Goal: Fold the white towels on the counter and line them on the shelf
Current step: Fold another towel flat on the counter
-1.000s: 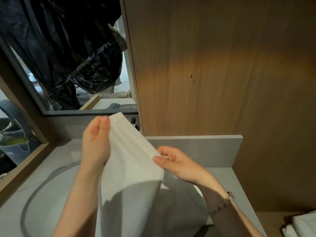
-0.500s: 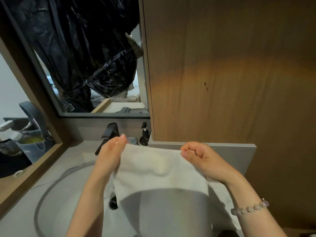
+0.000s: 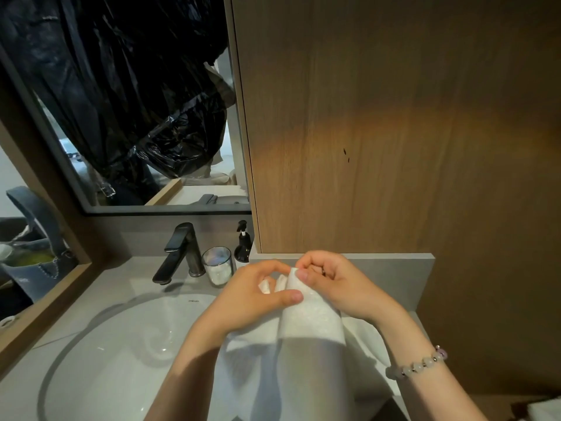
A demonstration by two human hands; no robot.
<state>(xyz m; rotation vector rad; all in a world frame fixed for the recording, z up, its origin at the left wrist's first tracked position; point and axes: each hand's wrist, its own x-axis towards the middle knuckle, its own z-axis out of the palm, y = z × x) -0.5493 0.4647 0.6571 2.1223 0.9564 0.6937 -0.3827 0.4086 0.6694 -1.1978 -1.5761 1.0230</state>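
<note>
A white towel (image 3: 309,326) hangs doubled over in front of me, above the right part of the grey counter (image 3: 106,287). My left hand (image 3: 255,296) and my right hand (image 3: 331,284) meet at its top edge, both pinching the upper corners together. The cloth drops down between my forearms and out of the bottom of the view. More white towel fabric (image 3: 367,344) lies on the counter behind and below it. A bit of another white towel (image 3: 546,408) shows at the bottom right corner.
A white basin (image 3: 127,344) is sunk in the counter at left, with a dark tap (image 3: 179,253), a glass jar (image 3: 218,265) and a black pump bottle (image 3: 243,244) behind it. A wooden cabinet wall (image 3: 394,132) rises straight ahead. A mirror (image 3: 127,101) hangs at left.
My hands held the towel's top edge spread wide half a second ago; now they have come together, bringing the two upper corners to meet and folding the towel in half.
</note>
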